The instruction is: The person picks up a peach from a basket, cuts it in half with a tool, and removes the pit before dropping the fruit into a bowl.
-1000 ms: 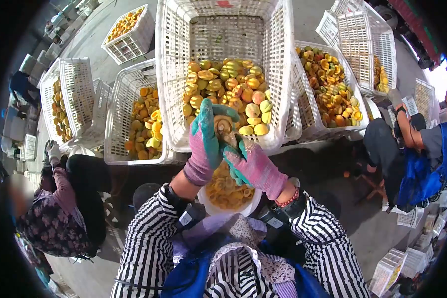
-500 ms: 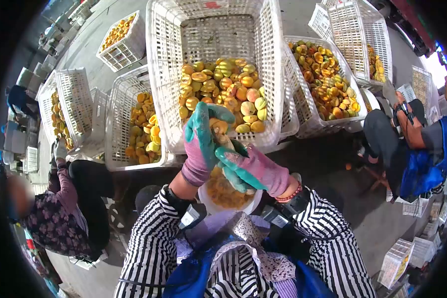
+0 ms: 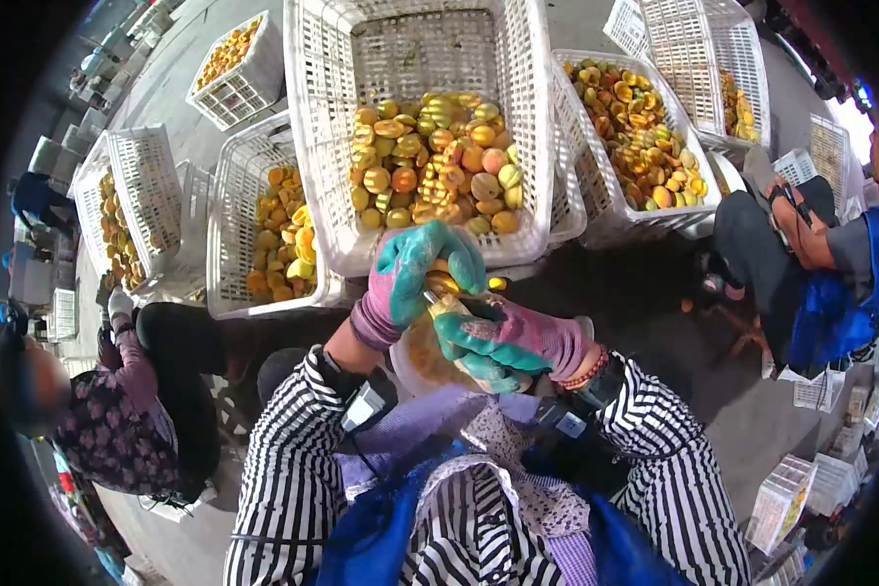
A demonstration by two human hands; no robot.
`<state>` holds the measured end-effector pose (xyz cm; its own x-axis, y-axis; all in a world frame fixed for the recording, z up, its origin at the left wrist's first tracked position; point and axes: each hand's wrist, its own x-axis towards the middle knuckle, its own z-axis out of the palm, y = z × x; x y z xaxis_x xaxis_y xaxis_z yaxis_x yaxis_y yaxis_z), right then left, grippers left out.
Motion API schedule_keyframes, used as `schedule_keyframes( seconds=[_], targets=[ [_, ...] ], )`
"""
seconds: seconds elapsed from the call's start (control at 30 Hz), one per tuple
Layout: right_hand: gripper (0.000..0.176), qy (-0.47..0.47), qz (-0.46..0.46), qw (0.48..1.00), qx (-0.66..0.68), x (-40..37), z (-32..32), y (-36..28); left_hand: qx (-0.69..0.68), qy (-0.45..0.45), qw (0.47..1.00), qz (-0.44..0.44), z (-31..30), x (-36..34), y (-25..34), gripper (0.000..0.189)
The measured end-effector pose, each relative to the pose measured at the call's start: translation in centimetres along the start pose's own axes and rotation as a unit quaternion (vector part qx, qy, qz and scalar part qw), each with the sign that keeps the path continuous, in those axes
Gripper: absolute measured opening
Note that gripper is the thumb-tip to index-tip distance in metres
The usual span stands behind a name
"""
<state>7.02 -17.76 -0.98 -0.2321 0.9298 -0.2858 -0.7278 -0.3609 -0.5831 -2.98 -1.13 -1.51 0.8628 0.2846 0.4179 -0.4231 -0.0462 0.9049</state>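
Observation:
My left hand (image 3: 407, 276), in a pink and teal glove, curls around a yellow-orange peach (image 3: 441, 283), mostly hidden by the fingers. My right hand (image 3: 518, 342), gloved alike, grips a small hand tool (image 3: 447, 307) with a pale, thick handle. Its metal tip meets or nearly meets the peach; the exact contact is hidden. Just right of the left fingers shows a small yellow piece (image 3: 498, 284); whether it is in the air cannot be made out. Below both hands stands a white bucket (image 3: 401, 363) with yellowish contents, partly covered by the gloves.
A large white crate (image 3: 323, 176) of peaches tilts toward me in front. More fruit fills a left crate (image 3: 227, 234) and a right crate (image 3: 596, 186). One person (image 3: 117, 430) sits at left, another (image 3: 801, 264) at right. A purple checked cloth (image 3: 400, 430) covers my lap.
The view has tipped slightly, so the crates appear higher. Both hands have shifted a little rightward, and the left fingers now arch over the peach. A small yellow piece has appeared beside them.

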Motion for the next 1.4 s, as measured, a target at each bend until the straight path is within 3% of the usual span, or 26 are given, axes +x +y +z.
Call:
schedule_keyframes(
  seconds=[0.07, 0.1, 0.27, 0.37, 0.4, 0.47, 0.53, 0.6, 0.63, 0.67, 0.7, 0.77, 0.8, 0.87, 0.93, 0.97, 1.03, 1.1, 1.13, 1.2, 1.23, 1.27, 1.3, 1.33, 1.37, 1.4],
  targets=[
    [0.040, -0.052, 0.060, 0.994, -0.074, -0.2, 0.3, 0.4, 0.113, -0.030, 0.993, -0.011, 0.1, -1.1, 0.5, 0.037],
    [0.036, -0.022, 0.064, 0.996, -0.057, -0.8, 1.1, 0.8, -0.025, -0.023, 0.994, -0.105, 0.6, -1.9, 1.0, 0.044],
    [0.030, -0.081, 0.117, 0.989, 0.035, -1.7, 2.2, 2.3, -0.165, -0.082, 0.978, -0.100, 2.2, -2.4, 2.4, 0.052],
    [0.031, -0.002, 0.095, 0.991, -0.096, -2.1, 1.3, 2.7, 0.155, 0.013, 0.979, -0.133, 0.2, -3.3, 1.6, 0.056],
    [0.031, -0.004, 0.101, 0.991, -0.092, -2.1, 1.1, 2.7, 0.124, 0.077, 0.979, -0.142, -1.0, -3.4, 1.7, 0.051],
    [0.040, 0.088, 0.208, 0.896, -0.383, -1.8, 0.5, 2.5, 0.255, 0.104, 0.957, -0.088, -4.4, -2.9, 2.9, 0.044],
    [0.050, 0.099, 0.194, 0.861, -0.460, -1.3, -1.0, 4.0, 0.322, 0.186, 0.917, -0.143, -8.3, -3.3, 4.3, 0.041],
    [0.047, 0.156, 0.068, 0.613, -0.772, -0.9, -3.8, 6.7, 0.436, 0.216, 0.871, -0.072, -12.8, -4.4, 3.7, 0.033],
    [0.053, 0.154, 0.038, 0.667, -0.728, -0.7, -5.1, 7.6, 0.544, 0.242, 0.800, -0.073, -15.0, -5.3, 2.8, 0.029],
    [0.053, 0.149, 0.042, 0.669, -0.727, -0.8, -4.3, 7.0, 0.644, 0.261, 0.715, -0.076, -15.7, -5.4, 2.9, 0.027],
    [0.052, 0.138, 0.115, 0.645, -0.742, -0.7, -3.5, 6.0, 0.646, 0.259, 0.713, -0.079, -16.1, -5.2, 2.7, 0.027],
    [0.053, 0.132, 0.177, 0.615, -0.757, -0.2, -2.6, 4.3, 0.820, 0.205, 0.533, -0.043, -15.6, -2.8, 2.7, 0.022],
    [0.053, 0.124, 0.155, 0.636, -0.746, -0.2, -2.4, 3.7, 0.822, 0.207, 0.530, -0.037, -15.0, -1.5, 2.0, 0.022],
    [0.053, 0.116, 0.132, 0.655, -0.735, -0.3, -2.5, 3.4, 0.793, 0.116, 0.598, 0.008, -12.9, 1.3, 0.0, 0.018],
    [0.060, 0.140, 0.024, 0.657, -0.740, -0.3, -2.7, 3.7, 0.800, -0.021, 0.589, -0.115, -12.2, 3.5, -4.0, 0.018],
    [0.062, 0.140, -0.002, 0.700, -0.701, -0.6, -1.7, 2.3, 0.811, -0.031, 0.576, -0.098, -12.6, 3.5, -6.7, 0.017],
    [0.061, 0.157, -0.027, 0.695, -0.701, -0.5, -1.5, 1.4, 0.822, -0.038, 0.563, -0.072, -14.6, 3.1, -12.9, 0.016],
    [0.055, 0.182, -0.116, 0.702, -0.679, -0.7, -2.1, 1.6, 0.891, -0.039, 0.447, 0.073, -16.8, 2.3, -17.2, 0.017],
    [0.055, 0.185, -0.117, 0.699, -0.681, -0.9, -2.5, 1.5, 0.890, -0.037, 0.448, 0.077, -17.0, 2.8, -17.6, 0.017],
    [0.054, 0.172, -0.096, 0.699, -0.688, -1.1, -3.0, 1.0, 0.878, -0.141, 0.448, -0.099, -17.3, 3.9, -18.3, 0.023],
    [0.054, 0.176, -0.097, 0.701, -0.685, -1.1, -2.7, 0.6, 0.860, -0.146, 0.462, -0.161, -17.0, 4.7, -17.6, 0.029],
    [0.049, 0.205, -0.142, 0.760, -0.600, -1.1, -2.1, -0.3, 0.859, -0.152, 0.462, -0.160, -16.2, 5.2, -15.9, 0.029],
    [0.044, 0.230, -0.187, 0.809, -0.508, -1.0, -1.8, -1.0, 0.807, -0.111, 0.532, -0.231, -15.4, 5.5, -13.9, 0.037],
    [0.044, 0.230, -0.190, 0.809, -0.506, -0.8, -2.0, -1.2, 0.745, -0.068, 0.593, -0.299, -15.1, 5.5, -12.6, 0.045],
    [0.039, 0.268, -0.168, 0.857, -0.407, -0.4, -2.2, -1.4, 0.702, -0.018, 0.651, -0.286, -15.4, 5.4, -11.7, 0.053],
    [0.035, 0.302, -0.144, 0.892, -0.305, 0.1, -2.5, -1.7, 0.706, -0.020, 0.649, -0.284, -15.1, 5.5, -10.8, 0.053]
  ],
)
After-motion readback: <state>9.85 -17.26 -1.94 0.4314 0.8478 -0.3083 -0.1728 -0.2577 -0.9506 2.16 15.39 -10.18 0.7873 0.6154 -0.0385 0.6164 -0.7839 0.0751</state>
